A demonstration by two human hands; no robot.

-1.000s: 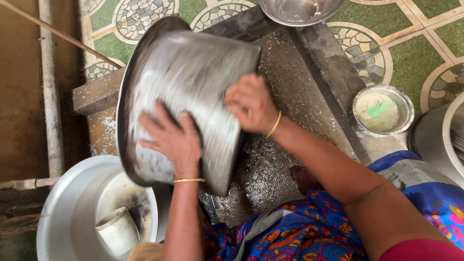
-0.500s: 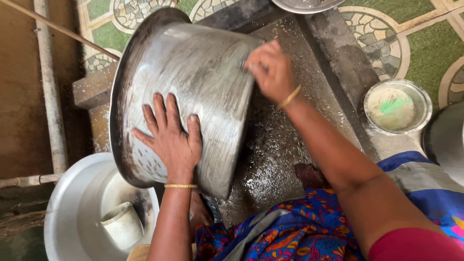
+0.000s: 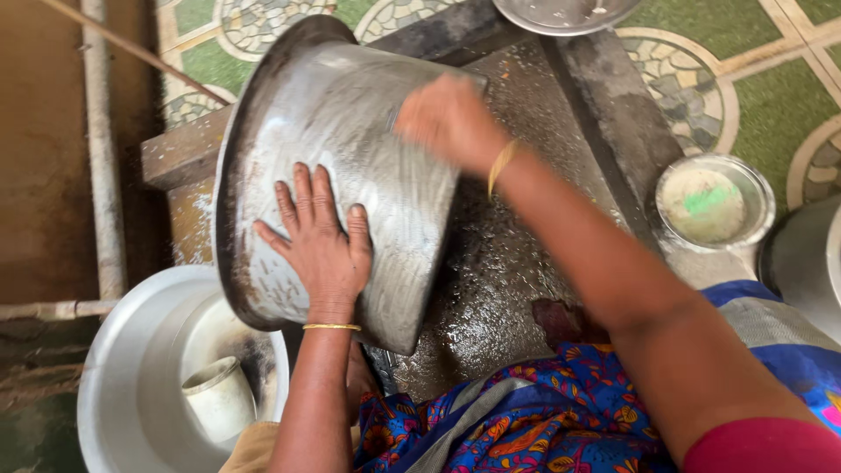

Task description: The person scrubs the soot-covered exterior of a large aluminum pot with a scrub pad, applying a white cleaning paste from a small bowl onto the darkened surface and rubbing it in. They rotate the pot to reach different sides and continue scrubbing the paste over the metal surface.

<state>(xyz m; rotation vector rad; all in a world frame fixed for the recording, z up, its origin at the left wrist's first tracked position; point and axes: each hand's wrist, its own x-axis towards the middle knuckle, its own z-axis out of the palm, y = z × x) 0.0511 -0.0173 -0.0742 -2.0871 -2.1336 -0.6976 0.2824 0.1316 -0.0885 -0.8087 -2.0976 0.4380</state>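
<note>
A large metal pot lies tipped on its side on a wet, dark stone slab, its soapy outer wall facing up. My left hand presses flat on the wall with spread fingers, steadying it. My right hand is blurred at the pot's base edge, fingers closed; whatever it may hold is hidden.
A big metal basin with a white cup inside sits at lower left. A small tin of pale paste with a green smear stands right. Another metal vessel is at the right edge, a steel plate at top, a pipe on the left.
My right hand has slid from the middle of the pot's wall up toward its base edge. My left hand shifted a little higher on the wall. The pot turned slightly.
</note>
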